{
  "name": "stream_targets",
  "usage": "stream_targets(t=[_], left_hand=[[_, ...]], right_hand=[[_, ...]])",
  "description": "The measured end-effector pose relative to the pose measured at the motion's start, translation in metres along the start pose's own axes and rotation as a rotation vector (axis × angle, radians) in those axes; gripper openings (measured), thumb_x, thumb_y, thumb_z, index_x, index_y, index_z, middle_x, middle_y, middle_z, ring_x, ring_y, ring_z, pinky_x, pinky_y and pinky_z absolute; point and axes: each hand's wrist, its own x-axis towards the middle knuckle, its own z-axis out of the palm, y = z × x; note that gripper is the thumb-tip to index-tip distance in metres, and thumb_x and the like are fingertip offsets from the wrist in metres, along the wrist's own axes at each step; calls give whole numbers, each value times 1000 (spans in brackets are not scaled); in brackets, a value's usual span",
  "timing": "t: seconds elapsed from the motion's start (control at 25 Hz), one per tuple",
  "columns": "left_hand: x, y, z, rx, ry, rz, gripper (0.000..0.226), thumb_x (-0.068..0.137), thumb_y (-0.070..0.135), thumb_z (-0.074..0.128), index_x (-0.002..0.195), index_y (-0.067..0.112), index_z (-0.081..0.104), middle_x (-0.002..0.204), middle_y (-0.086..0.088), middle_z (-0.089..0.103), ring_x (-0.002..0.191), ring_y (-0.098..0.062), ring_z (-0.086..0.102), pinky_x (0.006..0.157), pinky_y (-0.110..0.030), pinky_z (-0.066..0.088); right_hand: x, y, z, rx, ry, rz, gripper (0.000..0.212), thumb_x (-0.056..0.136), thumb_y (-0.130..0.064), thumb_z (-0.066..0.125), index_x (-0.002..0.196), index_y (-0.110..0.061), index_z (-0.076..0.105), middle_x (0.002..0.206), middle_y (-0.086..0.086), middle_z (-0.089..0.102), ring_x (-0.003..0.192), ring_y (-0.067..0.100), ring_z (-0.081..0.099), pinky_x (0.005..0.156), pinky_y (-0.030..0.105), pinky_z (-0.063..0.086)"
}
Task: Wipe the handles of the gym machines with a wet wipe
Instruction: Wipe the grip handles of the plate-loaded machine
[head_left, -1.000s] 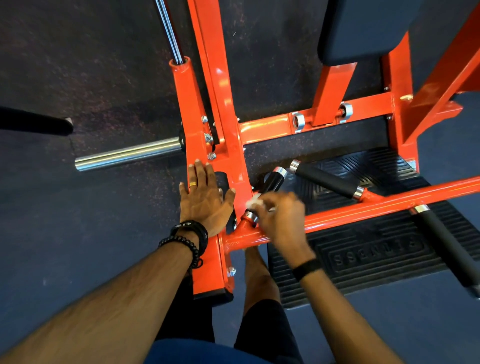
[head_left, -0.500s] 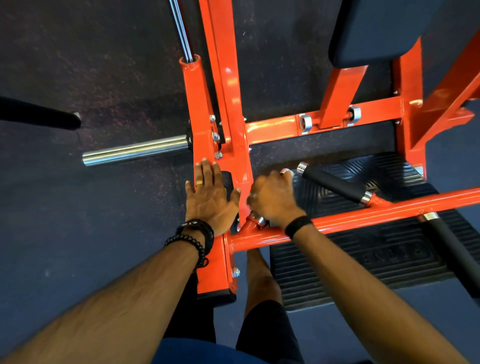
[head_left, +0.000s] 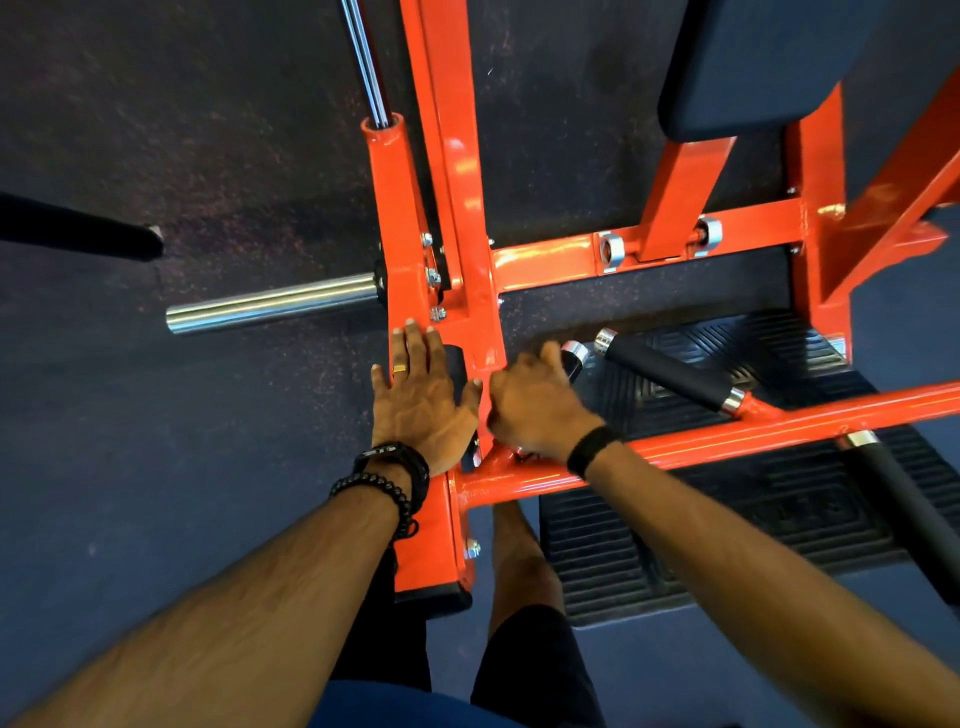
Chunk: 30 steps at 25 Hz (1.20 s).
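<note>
- Now the right hand (head_left: 535, 402) is curled round the short black handle (head_left: 571, 358) nearest the upright; only the handle's chrome end cap shows past the knuckles.
- One second ago that hand sat at the base collar with a white wipe showing; half a second ago it had slid up over the grip, and it is in much the same place now.
- The wipe is not visible now, so whether it lies under the fingers cannot be told.
- The left hand (head_left: 421, 395) lies flat, fingers straight and spread, on the orange frame (head_left: 452, 171), thumb angled toward the right hand; unchanged across all three frames.
- A ring sits on one left finger; black bracelets (head_left: 389, 478) on the left wrist, a black band (head_left: 592, 449) on the right.
- The second handle (head_left: 670, 376) lies just right of the gripped one, bare, apart from both hands.
- A third black grip (head_left: 904, 509) hangs below the orange crossbar (head_left: 779, 431) at far right.
- The chrome weight peg (head_left: 270, 306) sticks out left of the upright.
- The ribbed black footplate (head_left: 727, 530) lies under the crossbar on the dark floor (head_left: 156, 467).
</note>
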Motion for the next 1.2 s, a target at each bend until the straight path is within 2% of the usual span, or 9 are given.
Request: stream_targets(t=[0.08, 0.24, 0.32, 0.4, 0.56, 0.84, 1.08, 1.16, 1.2], left_hand=[[0, 0, 0, -1, 8, 0, 80, 99, 53, 32, 158, 8, 0, 166, -11, -10, 153, -27, -9, 122, -56, 8], [0, -1, 0, -5, 3, 4, 82, 99, 54, 32, 158, 8, -1, 166, -10, -11, 153, -26, -11, 122, -55, 7], [-1, -1, 0, 0, 4, 4, 82, 99, 55, 32, 158, 8, -1, 166, -10, -11, 153, -26, -11, 122, -55, 7], [-1, 0, 0, -2, 3, 6, 82, 100, 55, 31, 158, 9, -2, 166, -10, -12, 153, -26, -12, 122, -55, 6], [-2, 0, -1, -7, -1, 8, 81, 100, 55, 31, 158, 9, -4, 166, -10, -13, 153, -26, -12, 123, -55, 6], [-1, 1, -2, 8, -11, 4, 80, 100, 54, 31, 158, 10, -3, 166, -10, -13, 153, -26, -11, 123, -55, 7], [-2, 0, -1, 13, -2, 3, 81, 100, 56, 30, 158, 10, -3, 166, -10, -12, 153, -27, -10, 123, -55, 6], [-2, 0, -2, 3, -2, 6, 81, 100, 56, 31, 158, 10, -3, 166, -10, -12, 153, -26, -10, 123, -55, 6], [-2, 0, -2, -2, -4, 7, 81, 100, 56, 31, 158, 10, -3, 166, -10, -12, 153, -26, -11, 123, -55, 6]], right_hand=[[-13, -6, -1, 75, 46, -38, 22, 88, -40, 59, 77, -23, 49, 91, 3, 62, 104, 25, 54, 99, 44, 24], [13, 62, 8, 56, 199, 282, 26, 95, -40, 55, 107, -21, 68, 110, 6, 68, 112, 27, 52, 93, 38, 17], [4, 74, 14, 168, 352, 399, 21, 94, -37, 58, 105, -24, 70, 106, 4, 70, 109, 27, 53, 88, 37, 18], [-22, 46, 23, 287, 406, 381, 12, 91, -33, 62, 98, -25, 69, 95, 1, 70, 103, 27, 56, 86, 38, 21], [-66, -12, 31, 399, 355, 277, 9, 86, -26, 67, 95, -26, 64, 84, -3, 69, 93, 24, 59, 77, 35, 20], [-23, 42, 15, 536, 434, 692, 19, 94, -13, 57, 113, -9, 60, 104, 15, 68, 107, 36, 58, 91, 38, 27], [-65, -19, 26, 448, 269, 604, 11, 90, -14, 57, 98, -11, 64, 95, 9, 69, 100, 29, 63, 92, 36, 25], [-43, 5, 24, 591, 257, 692, 11, 89, -12, 59, 99, -7, 63, 97, 12, 67, 100, 31, 62, 94, 37, 33], [-30, 21, 26, 754, 272, 761, 7, 88, -8, 59, 95, -6, 62, 91, 13, 65, 93, 33, 63, 89, 37, 40]])
